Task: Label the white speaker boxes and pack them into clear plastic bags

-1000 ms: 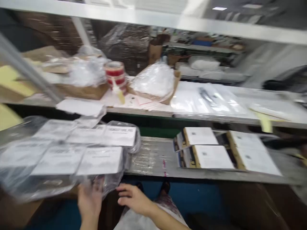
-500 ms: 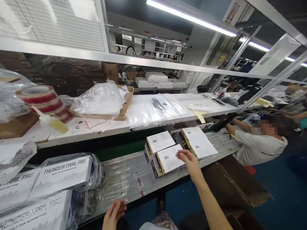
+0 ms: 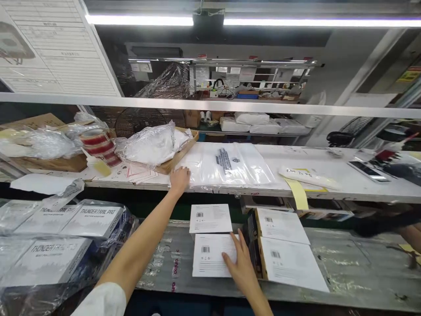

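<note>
My left hand [image 3: 180, 179] reaches over to the shelf, fingers curled at the near left corner of a stack of clear plastic bags [image 3: 259, 169] with printed text. It appears closed on a bag's edge; the fingertips are partly hidden. My right hand [image 3: 242, 263] lies with spread fingers on the right side of a white box [image 3: 210, 259] with a barcode. Behind that box sits another white box [image 3: 210, 218]. To the right, two more white boxes [image 3: 289, 261] stand side by side, their dark printed sides facing left.
On the left, plastic-wrapped THUNDER TRAIL PRO boxes [image 3: 55, 261] sit on the grey conveyor surface [image 3: 161, 263]. The shelf holds tape rolls [image 3: 100, 145], a small bottle [image 3: 98, 164], a cardboard tray [image 3: 179, 151] and a phone [image 3: 368, 171]. A person's arm [image 3: 409, 237] shows at far right.
My view has turned left. My left hand has moved up from below the conveyor to the plastic bags on the shelf. My right hand stays at the near white box.
</note>
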